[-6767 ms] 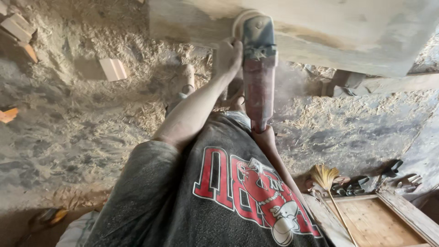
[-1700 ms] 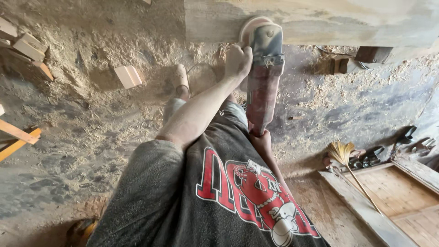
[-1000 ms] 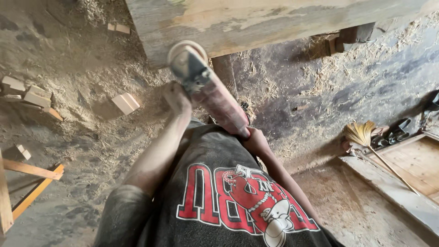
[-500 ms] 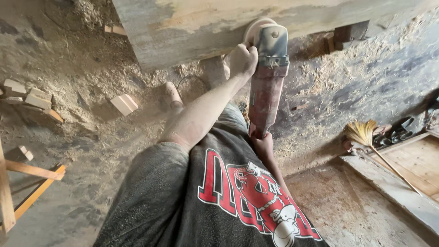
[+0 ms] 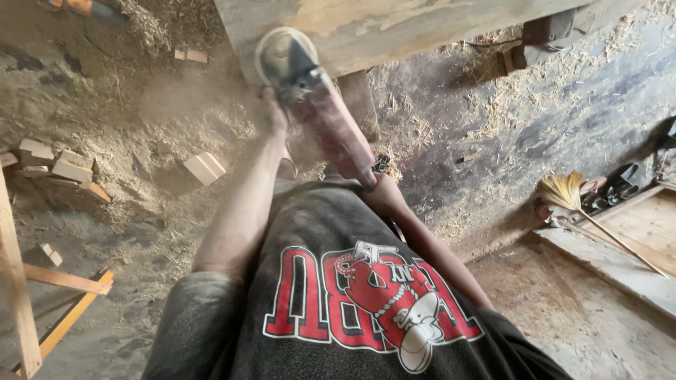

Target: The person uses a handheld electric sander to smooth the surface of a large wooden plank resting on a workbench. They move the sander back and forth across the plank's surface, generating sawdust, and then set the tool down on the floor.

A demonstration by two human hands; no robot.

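A person in a dark printed shirt works a red angle grinder [image 5: 327, 116] against the near edge of a large timber slab [image 5: 394, 24] at the far side of a sawdust-covered yard. The left hand [image 5: 271, 112] is closed around the tool's head just behind the round disc guard; the right hand [image 5: 380, 190] grips the rear of the red body. A shallow wooden tray [image 5: 644, 225] at the right holds only dust, with a straw broom [image 5: 563, 193] lying across its far corner. Offcut wood blocks [image 5: 204, 169] lie scattered to the left beside a leaning wooden frame [image 5: 21, 281]. Compared with half a second ago, the grinder has swung left along the slab and now tilts far-left, where it had stood nearly straight up the frame
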